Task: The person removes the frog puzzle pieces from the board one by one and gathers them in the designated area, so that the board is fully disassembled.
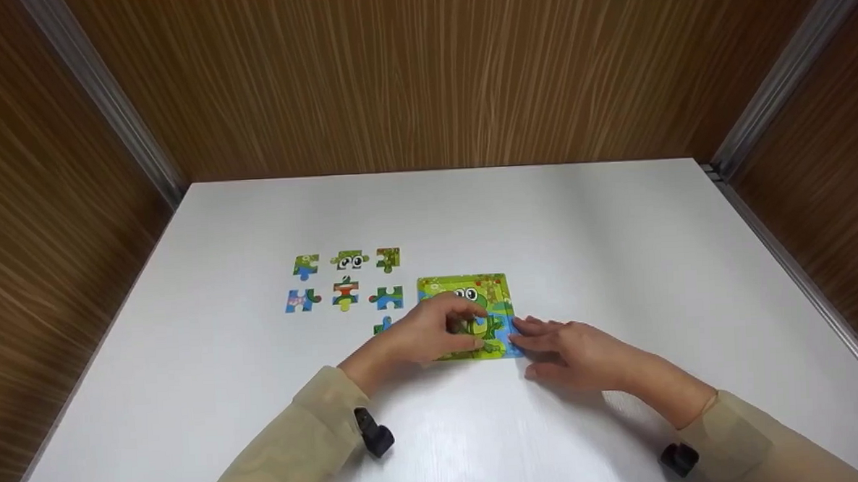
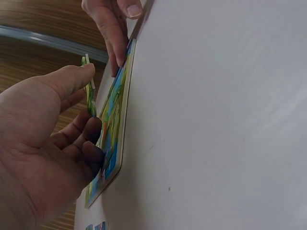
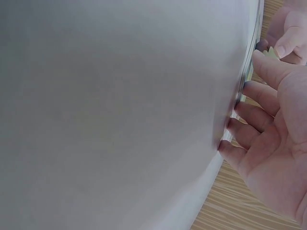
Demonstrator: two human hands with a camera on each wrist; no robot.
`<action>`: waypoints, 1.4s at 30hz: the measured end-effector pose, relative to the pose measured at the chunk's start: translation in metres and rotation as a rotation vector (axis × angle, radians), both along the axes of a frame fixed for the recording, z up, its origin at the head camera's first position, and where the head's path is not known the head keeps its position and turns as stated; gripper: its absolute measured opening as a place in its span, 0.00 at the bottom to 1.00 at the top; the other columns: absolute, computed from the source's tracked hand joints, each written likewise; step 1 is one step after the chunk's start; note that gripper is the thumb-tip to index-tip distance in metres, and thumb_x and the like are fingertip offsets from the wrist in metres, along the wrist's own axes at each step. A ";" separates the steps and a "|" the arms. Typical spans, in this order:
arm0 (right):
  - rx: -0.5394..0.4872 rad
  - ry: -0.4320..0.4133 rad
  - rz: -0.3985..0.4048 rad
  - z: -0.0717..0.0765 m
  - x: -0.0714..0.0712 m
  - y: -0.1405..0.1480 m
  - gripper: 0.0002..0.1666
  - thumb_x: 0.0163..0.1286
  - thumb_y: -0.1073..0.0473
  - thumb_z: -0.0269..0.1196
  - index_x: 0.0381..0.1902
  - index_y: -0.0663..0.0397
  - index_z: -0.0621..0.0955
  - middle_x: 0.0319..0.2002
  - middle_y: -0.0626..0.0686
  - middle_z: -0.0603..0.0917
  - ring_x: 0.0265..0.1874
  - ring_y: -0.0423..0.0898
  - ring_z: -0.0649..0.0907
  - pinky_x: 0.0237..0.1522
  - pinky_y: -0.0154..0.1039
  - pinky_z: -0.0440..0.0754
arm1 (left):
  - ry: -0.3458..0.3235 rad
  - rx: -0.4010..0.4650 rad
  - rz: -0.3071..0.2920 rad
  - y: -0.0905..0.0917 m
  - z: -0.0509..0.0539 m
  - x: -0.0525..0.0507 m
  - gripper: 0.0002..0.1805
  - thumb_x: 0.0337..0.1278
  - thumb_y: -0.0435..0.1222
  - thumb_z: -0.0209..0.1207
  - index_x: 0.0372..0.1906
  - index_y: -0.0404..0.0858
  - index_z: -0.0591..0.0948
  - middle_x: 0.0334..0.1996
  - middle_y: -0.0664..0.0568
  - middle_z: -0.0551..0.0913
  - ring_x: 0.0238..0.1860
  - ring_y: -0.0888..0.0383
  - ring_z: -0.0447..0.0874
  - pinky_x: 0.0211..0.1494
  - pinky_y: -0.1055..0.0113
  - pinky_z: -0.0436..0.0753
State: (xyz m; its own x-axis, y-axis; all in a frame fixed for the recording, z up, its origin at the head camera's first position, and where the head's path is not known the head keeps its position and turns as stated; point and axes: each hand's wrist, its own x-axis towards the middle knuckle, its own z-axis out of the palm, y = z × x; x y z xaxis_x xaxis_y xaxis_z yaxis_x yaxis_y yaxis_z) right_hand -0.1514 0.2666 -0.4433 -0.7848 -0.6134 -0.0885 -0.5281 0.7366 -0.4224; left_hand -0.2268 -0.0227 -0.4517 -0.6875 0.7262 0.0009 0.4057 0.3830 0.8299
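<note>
My left hand (image 1: 433,329) pinches a green and yellow jigsaw piece (image 2: 90,88) between thumb and fingers, above the puzzle board (image 1: 498,289). In the left wrist view the piece stands nearly on edge, just apart from the board. Printed on the board is a green frog scene with big white eyes; my left hand hides part of it. At the board's right edge, my right hand (image 1: 579,354) rests with its fingers extended, the fingertips touching the rim. The right wrist view shows these fingers along the tabletop, holding nothing.
Several loose jigsaw pieces lie in rows left of the board, among them an eyes piece (image 1: 349,260) and a red and green piece (image 1: 345,294). One piece (image 1: 383,324) is partly behind my left hand. Wood-grain panels (image 1: 422,75) enclose the white table (image 1: 617,233).
</note>
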 end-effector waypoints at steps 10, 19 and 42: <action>0.009 -0.014 -0.010 0.002 0.000 -0.001 0.35 0.78 0.48 0.67 0.76 0.54 0.75 0.79 0.55 0.68 0.76 0.61 0.69 0.71 0.63 0.69 | 0.054 0.055 -0.022 -0.011 0.007 -0.004 0.21 0.68 0.40 0.70 0.64 0.44 0.84 0.54 0.48 0.82 0.48 0.55 0.80 0.53 0.60 0.81; 0.000 -0.016 -0.015 0.002 0.000 -0.002 0.36 0.77 0.46 0.67 0.76 0.54 0.75 0.78 0.56 0.68 0.76 0.60 0.69 0.71 0.62 0.70 | 0.043 0.051 -0.025 -0.013 0.013 -0.001 0.22 0.68 0.40 0.69 0.64 0.43 0.84 0.57 0.48 0.82 0.52 0.56 0.80 0.59 0.56 0.81; -0.015 0.033 -0.003 -0.002 0.003 0.001 0.35 0.76 0.50 0.69 0.75 0.56 0.75 0.77 0.57 0.70 0.75 0.61 0.70 0.70 0.62 0.71 | 0.066 -0.026 0.198 -0.108 0.032 -0.006 0.23 0.65 0.40 0.72 0.64 0.48 0.85 0.59 0.49 0.81 0.53 0.53 0.79 0.53 0.55 0.77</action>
